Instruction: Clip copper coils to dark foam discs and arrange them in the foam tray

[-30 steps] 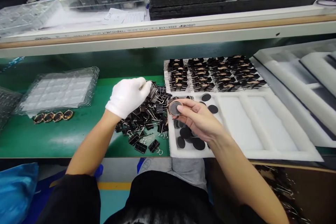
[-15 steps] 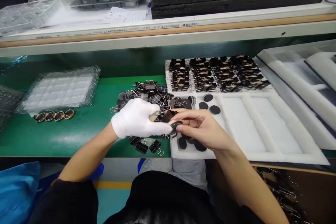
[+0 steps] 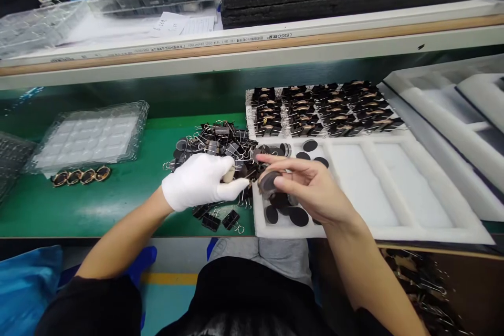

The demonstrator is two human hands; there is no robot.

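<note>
My left hand [image 3: 202, 181], in a white glove, is closed in a pinch above the pile of black binder clips [image 3: 220, 139]. Between its fingertips is a black binder clip [image 3: 241, 169], partly hidden by the glove and hard to separate from the clips behind. Bare, my right hand [image 3: 311, 186] grips a dark round disc [image 3: 269, 182] between thumb and fingers, its index finger stretched out. The disc is a little blurred and apart from the glove. Below it, several loose black discs [image 3: 299, 216] lie in the left compartment of a white foam tray [image 3: 336, 178].
Behind the tray stand rows of clipped pieces [image 3: 303, 110]. Clear plastic trays [image 3: 90, 134] and a row of gold-rimmed rings [image 3: 81, 175] lie at left. More foam trays [image 3: 441, 115] lean at right. A shelf edge [image 3: 252, 52] crosses above the green bench.
My hands have drawn apart. The right hand has moved slightly right with the dark disc, now turned to show its flat face; the left has shifted slightly left.
</note>
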